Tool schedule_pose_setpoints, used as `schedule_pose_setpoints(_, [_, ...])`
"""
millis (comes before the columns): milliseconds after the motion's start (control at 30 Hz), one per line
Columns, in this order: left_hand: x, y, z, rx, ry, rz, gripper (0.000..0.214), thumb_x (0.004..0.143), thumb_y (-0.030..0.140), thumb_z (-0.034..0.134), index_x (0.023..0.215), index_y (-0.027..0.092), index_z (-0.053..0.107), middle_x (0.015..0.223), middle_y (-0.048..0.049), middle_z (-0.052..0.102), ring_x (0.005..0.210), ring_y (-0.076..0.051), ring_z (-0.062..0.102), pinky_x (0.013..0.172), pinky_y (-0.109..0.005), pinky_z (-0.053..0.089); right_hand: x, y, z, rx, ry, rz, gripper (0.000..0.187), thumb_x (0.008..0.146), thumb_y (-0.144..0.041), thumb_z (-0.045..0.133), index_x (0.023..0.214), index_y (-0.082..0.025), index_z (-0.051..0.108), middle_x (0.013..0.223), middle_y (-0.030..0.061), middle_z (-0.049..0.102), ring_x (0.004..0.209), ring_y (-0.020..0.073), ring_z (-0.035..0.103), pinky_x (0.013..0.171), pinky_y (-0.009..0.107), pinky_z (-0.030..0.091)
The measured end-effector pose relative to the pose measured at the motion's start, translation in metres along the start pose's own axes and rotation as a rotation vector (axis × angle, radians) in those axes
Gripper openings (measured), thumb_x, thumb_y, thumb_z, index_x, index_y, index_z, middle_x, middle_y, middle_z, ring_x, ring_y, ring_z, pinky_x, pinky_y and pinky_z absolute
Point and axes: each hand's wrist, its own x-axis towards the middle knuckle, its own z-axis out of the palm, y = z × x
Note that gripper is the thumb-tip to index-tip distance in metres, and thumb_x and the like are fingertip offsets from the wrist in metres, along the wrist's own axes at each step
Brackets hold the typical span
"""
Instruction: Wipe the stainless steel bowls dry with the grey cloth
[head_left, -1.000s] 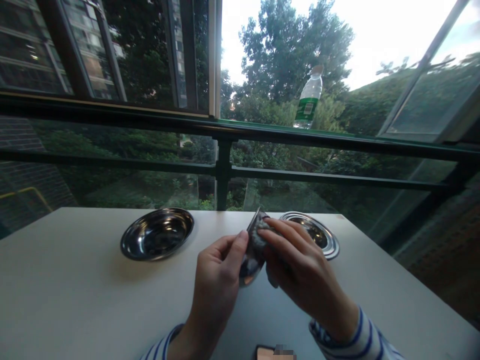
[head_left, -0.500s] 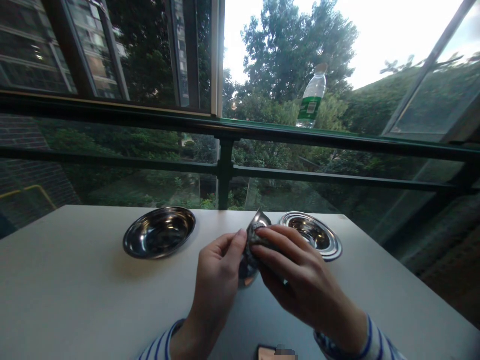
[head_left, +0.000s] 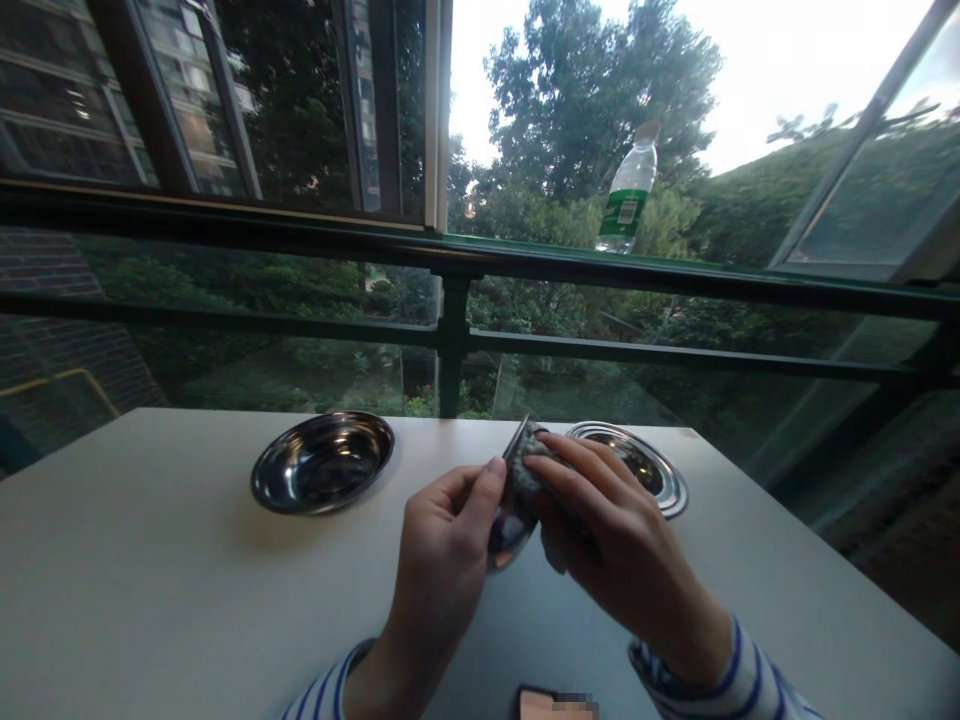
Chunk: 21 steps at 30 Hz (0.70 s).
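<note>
Pinched between the thumb and fingers of my left hand [head_left: 450,535] is a small shiny metal dish [head_left: 508,540], tilted up on edge above the table; its exact shape is partly covered. My right hand [head_left: 604,520] grips a crumpled greyish cloth [head_left: 526,478] and presses it against the dish's face. Some of the cloth hangs below the right fingers. Beyond my right hand lies a wide-rimmed metal plate [head_left: 673,490], partly hidden by that hand. To the left of my hands a deeper oval-looking metal bowl [head_left: 322,465] rests on the table.
The white table [head_left: 150,560] reaches to a dark green railing [head_left: 337,240] with glass panels. A capped plastic bottle [head_left: 626,205] with a green label stands on the railing ledge. A phone-like object [head_left: 536,705] lies at the near edge, partly blurred out.
My right hand and the cloth have shifted slightly right and up across the dish. The dish has turned more edge-on, and more cloth shows below the right fingers.
</note>
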Motion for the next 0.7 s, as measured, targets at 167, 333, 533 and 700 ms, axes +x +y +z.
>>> schedule_pose_setpoints(167, [0.0007, 0.0023, -0.0016, 0.014, 0.014, 0.002, 0.024, 0.073, 0.037, 0.065, 0.07, 0.014, 0.069, 0.06, -0.0004, 0.061, 0.054, -0.009, 0.051, 0.049, -0.018, 0.04, 0.0006, -0.003, 0.0008, 0.048, -0.069, -0.086, 0.025, 0.084, -0.015, 0.053, 0.108, -0.017, 0.058, 0.117, 0.0119, 0.058, 0.111, 0.0265, 0.05, 0.088, 0.044, 0.05])
schedule_pose_setpoints(333, [-0.0006, 0.0003, -0.0019, 0.009, 0.005, -0.01, 0.026, 0.071, 0.038, 0.066, 0.066, 0.013, 0.068, 0.059, -0.0007, 0.061, 0.053, -0.008, 0.05, 0.049, -0.017, 0.04, 0.0006, -0.001, 0.0023, -0.002, -0.01, 0.004, 0.027, 0.086, -0.017, 0.049, 0.112, -0.017, 0.056, 0.118, 0.0133, 0.058, 0.108, 0.0266, 0.052, 0.086, 0.046, 0.05])
schedule_pose_setpoints(533, [0.0019, 0.0004, -0.0002, -0.072, 0.029, -0.079, 0.026, 0.069, 0.039, 0.068, 0.077, 0.014, 0.07, 0.063, -0.0013, 0.063, 0.054, -0.01, 0.053, 0.048, -0.019, 0.043, 0.0002, -0.0024, 0.0023, 0.057, -0.123, -0.113, 0.026, 0.084, -0.018, 0.053, 0.109, -0.019, 0.059, 0.119, 0.0111, 0.058, 0.112, 0.0274, 0.05, 0.088, 0.047, 0.049])
schedule_pose_setpoints(700, [0.003, 0.0033, 0.0006, -0.172, -0.007, -0.15, 0.026, 0.073, 0.037, 0.065, 0.08, 0.012, 0.07, 0.07, -0.0045, 0.067, 0.055, -0.009, 0.055, 0.049, -0.018, 0.044, 0.0001, -0.0027, 0.0044, 0.05, -0.056, -0.022, 0.028, 0.086, -0.015, 0.051, 0.113, -0.018, 0.056, 0.122, 0.0114, 0.056, 0.112, 0.0259, 0.049, 0.089, 0.044, 0.049])
